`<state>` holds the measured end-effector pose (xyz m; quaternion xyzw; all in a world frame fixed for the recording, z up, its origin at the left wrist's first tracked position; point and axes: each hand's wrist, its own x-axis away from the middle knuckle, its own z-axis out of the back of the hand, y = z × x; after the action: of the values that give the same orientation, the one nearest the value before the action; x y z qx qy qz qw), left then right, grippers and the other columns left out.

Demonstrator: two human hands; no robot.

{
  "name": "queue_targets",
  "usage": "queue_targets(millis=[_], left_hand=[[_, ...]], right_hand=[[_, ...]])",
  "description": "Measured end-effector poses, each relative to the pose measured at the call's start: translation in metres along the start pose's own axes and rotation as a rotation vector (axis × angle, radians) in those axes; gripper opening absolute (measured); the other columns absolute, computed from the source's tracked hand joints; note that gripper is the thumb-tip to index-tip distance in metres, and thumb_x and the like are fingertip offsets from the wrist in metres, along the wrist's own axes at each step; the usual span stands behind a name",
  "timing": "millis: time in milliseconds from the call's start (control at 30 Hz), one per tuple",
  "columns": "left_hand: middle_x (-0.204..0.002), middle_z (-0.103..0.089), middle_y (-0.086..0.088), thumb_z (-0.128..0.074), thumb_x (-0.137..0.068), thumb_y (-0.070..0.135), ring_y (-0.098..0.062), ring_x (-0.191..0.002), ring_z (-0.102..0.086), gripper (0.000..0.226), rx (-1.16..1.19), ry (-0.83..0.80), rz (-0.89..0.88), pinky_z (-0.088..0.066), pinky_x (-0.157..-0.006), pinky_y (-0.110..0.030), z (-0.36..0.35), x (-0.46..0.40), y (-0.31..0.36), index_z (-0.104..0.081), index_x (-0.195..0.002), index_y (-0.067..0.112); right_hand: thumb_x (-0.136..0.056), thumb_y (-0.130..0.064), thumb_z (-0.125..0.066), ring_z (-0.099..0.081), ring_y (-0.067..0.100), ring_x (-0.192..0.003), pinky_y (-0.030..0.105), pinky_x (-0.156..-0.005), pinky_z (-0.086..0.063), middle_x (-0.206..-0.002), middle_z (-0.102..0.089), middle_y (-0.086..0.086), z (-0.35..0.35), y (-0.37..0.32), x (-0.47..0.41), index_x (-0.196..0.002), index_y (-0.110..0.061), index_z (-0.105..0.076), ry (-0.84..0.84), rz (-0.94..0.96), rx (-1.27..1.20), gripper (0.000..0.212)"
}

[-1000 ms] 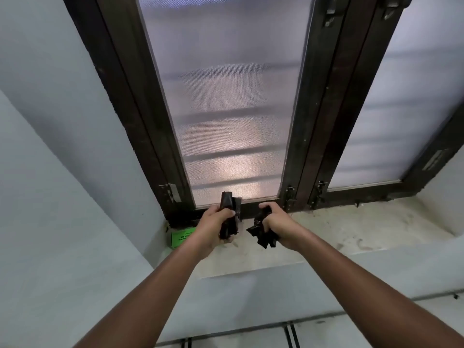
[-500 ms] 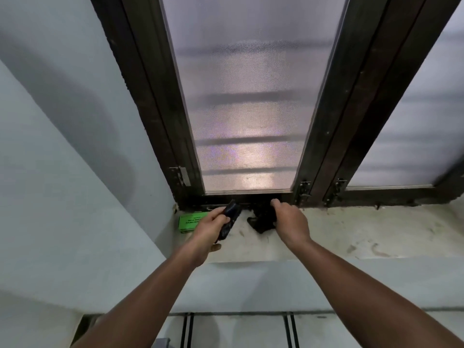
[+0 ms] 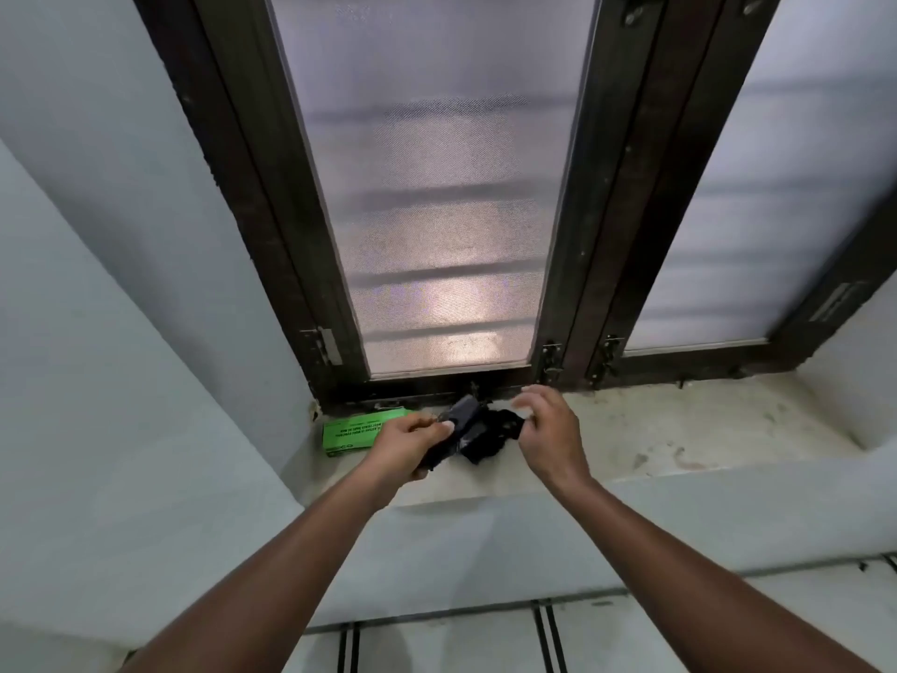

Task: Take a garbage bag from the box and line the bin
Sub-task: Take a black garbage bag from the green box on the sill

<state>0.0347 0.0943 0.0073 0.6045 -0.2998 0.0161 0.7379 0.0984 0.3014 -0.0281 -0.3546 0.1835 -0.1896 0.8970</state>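
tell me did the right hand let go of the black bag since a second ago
Yes: the right hand is open just right of the black bag on the sill.

Black garbage bag; green box; dark-brown window frame.

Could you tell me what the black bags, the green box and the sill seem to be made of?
Black bags: thin plastic film, judging by glossy crumpled folds. Green box: likely printed cardboard, flat matte faces with lettering. Sill: looks like stone or cement, pale, mottled, stained.

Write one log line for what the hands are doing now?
left hand: holds black bag roll | right hand: open | green box: on sill
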Motion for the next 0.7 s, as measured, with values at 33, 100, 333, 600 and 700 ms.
queue_targets(millis=[33,100,333,600,700], left_hand=[[-0.085,-0.067,-0.003,-0.078,-0.09,0.029,-0.018,-0.073,-0.054,0.023,0.001,-0.026,-0.009,-0.042,-0.058,-0.025,0.0,0.001,0.001,-0.074,-0.105,0.012],[-0.085,-0.068,-0.002,-0.079,-0.089,0.029,-0.015,-0.069,-0.052,0.024,0.006,-0.075,-0.025,-0.04,-0.056,-0.024,0.001,0.003,0.005,-0.076,-0.108,0.016],[-0.082,-0.064,-0.007,-0.08,-0.088,0.024,-0.013,-0.063,-0.051,0.02,0.017,-0.09,-0.129,-0.037,-0.049,-0.024,0.013,0.004,0.013,-0.078,-0.105,0.013],[-0.097,-0.075,-0.013,-0.078,-0.087,0.002,-0.019,-0.083,-0.071,0.031,0.093,-0.102,-0.044,-0.057,-0.067,-0.024,0.032,0.004,0.01,-0.071,-0.117,0.009],[-0.089,-0.076,-0.008,-0.078,-0.087,0.005,-0.016,-0.075,-0.069,0.029,0.038,-0.064,-0.081,-0.052,-0.062,-0.027,0.034,0.002,0.014,-0.074,-0.114,0.017]], right_hand=[[-0.091,0.003,-0.055,-0.061,0.015,-0.115,0.028,-0.104,-0.048,-0.122,-0.065,0.0,0.001,-0.009,0.003,-0.109,-0.016,-0.073,0.037,-0.021,-0.112,0.032],[-0.096,-0.018,-0.063,-0.067,0.013,-0.105,0.037,-0.095,-0.058,-0.117,-0.069,0.0,0.007,-0.032,0.005,-0.117,-0.023,-0.068,-0.088,-0.228,-0.418,0.022],[-0.094,-0.019,-0.072,-0.071,0.032,-0.111,0.039,-0.093,-0.06,-0.119,-0.073,0.016,0.023,-0.054,0.008,-0.113,-0.011,-0.074,-0.657,-0.509,-0.893,0.02],[-0.079,0.013,-0.075,-0.074,0.026,-0.094,0.037,-0.085,-0.062,-0.114,-0.072,0.015,0.018,-0.051,0.01,-0.108,-0.012,-0.074,-0.54,-0.469,-0.757,0.038],[-0.067,-0.021,-0.088,-0.073,0.021,-0.087,0.039,-0.078,-0.059,-0.102,-0.074,0.004,0.019,-0.06,0.006,-0.097,-0.023,-0.065,-0.505,-0.267,-0.375,0.038]])
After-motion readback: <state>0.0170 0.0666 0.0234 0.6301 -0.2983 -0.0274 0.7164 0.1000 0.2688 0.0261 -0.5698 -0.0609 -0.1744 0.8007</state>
